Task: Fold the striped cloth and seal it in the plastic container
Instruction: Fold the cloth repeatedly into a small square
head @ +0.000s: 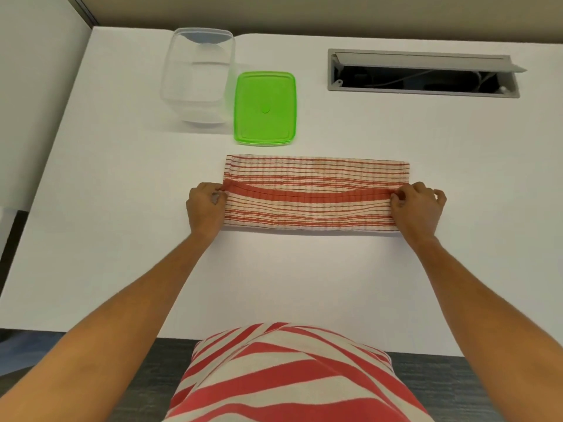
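Note:
The red-and-cream striped cloth (313,175) lies across the middle of the white table (122,239), folded into a long band. Its near layer is lifted and stretched along a solid red hem. My left hand (205,205) pinches the left end of that hem. My right hand (417,204) pinches the right end. Beyond the cloth, a clear plastic container (198,77) stands open at the far left. Its green lid (265,108) lies flat on the table just to the right of the container.
An open grey cable hatch (423,73) is set into the table at the far right. A pale partition wall (33,102) borders the left side. The table's near edge runs in front of my striped shirt (289,376).

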